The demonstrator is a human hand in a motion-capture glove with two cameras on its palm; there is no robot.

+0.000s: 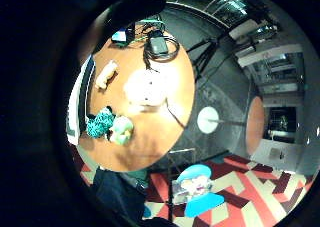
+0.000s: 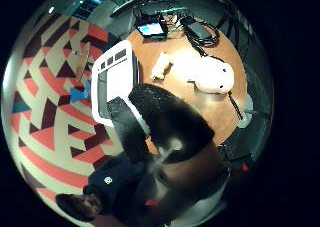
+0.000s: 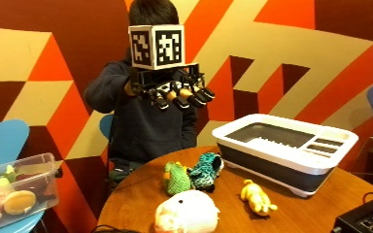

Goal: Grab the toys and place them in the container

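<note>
While the gloved hand (image 3: 174,92) hovers high above the counter (image 3: 135,199), fingers (image 3: 196,99) loosely spread and holding nothing, four toys lie beside the container (image 3: 283,150). The white plush (image 3: 178,211) looks soft and light; pinching its bulging middle should work

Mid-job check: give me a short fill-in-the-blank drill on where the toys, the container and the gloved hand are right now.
1. The gloved right hand is raised above the table and holds ____.
2. The number of toys lying on the table is ____.
3. The yellow toy lies nearest the white and grey ____.
4. The white plush toy lies on the ____, not in the container.

Missing words: nothing; four; container; table
</note>
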